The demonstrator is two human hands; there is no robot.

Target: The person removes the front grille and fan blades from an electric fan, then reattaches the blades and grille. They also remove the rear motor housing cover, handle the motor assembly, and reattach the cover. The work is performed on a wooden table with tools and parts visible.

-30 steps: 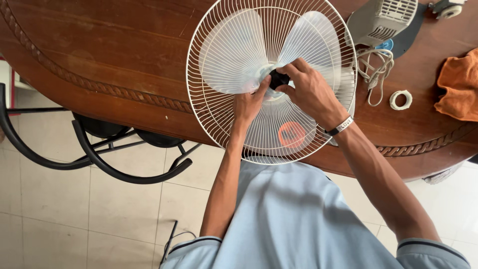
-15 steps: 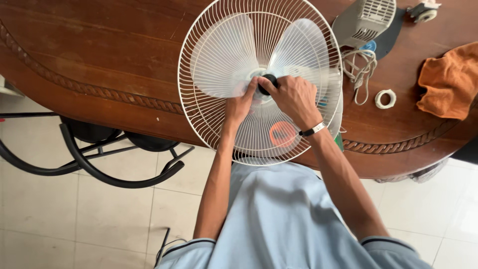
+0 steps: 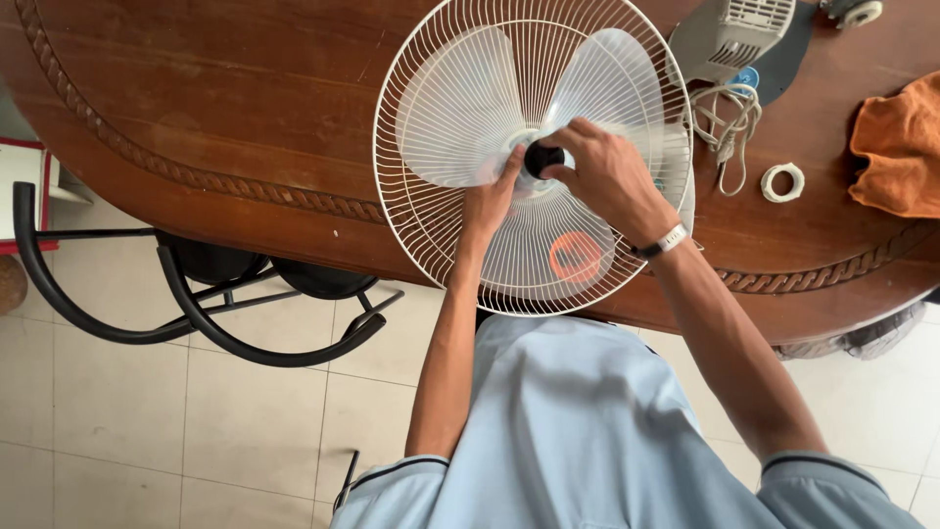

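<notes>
A head-worn camera looks down at a person working on a fan that lies on a dark wooden table [image 3: 225, 108]. Far to the left of the hands, below the table edge, black curved chair frames [image 3: 196, 313] stand on pale floor tiles.

The left hand [image 3: 490, 201] reaches up through the white wire fan guard [image 3: 411, 196], fingers together and pressed against the hub at the centre of the translucent three-blade fan blade [image 3: 460, 108]. Just to its right, touching the same hub, sits the black blade cap [image 3: 541, 157]. The right hand [image 3: 602, 176] has fingers and thumb closed around that cap; a second ago they pinched it from the right with more of the cap showing, and now the hand has rolled over it and covers more of it, so the cap appears to be in mid-turn while the left hand steadies the blade. Whether it is loosening or tightening cannot be told.

Below the right hand, an orange round badge [image 3: 576, 257] shows through the guard wires. A watch band [image 3: 661, 241] circles the right wrist. Farther right lie the grey fan motor housing [image 3: 729, 34], a bundled white power cord [image 3: 725, 132], a small white tape roll [image 3: 782, 182] and an orange cloth [image 3: 901, 147]. The guard wires crowd both wrists; nothing else blocks the hub.
</notes>
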